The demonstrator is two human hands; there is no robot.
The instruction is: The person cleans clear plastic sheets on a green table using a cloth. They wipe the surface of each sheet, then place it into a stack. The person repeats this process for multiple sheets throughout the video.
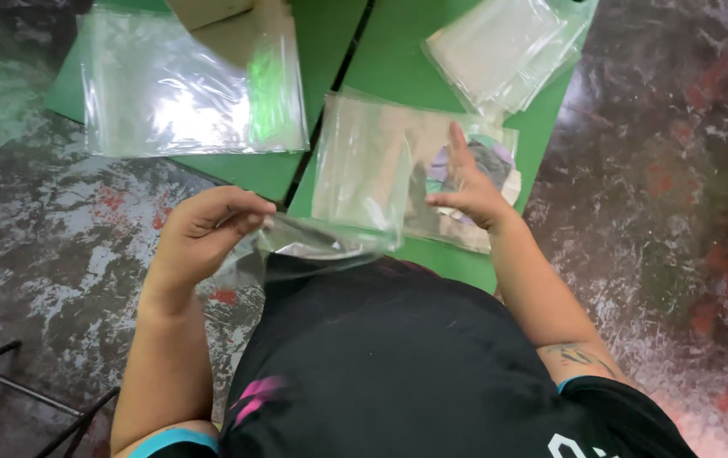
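Clear glossy plastic bag [355,182] hung over the green worktop [398,64]; left hand [203,233] pinched its crinkled lower edge; right hand [470,191], fingers spread apart, pressed flat against it; flat stacks of similar bags [177,89] lay beyond.

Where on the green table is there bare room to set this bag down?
Bare green shows between the left stack of clear bags and the top-right stack, on both sides of the dark seam. A thin strip runs along the table right edge. It is crowded under the held bag, between left hand and right hand.
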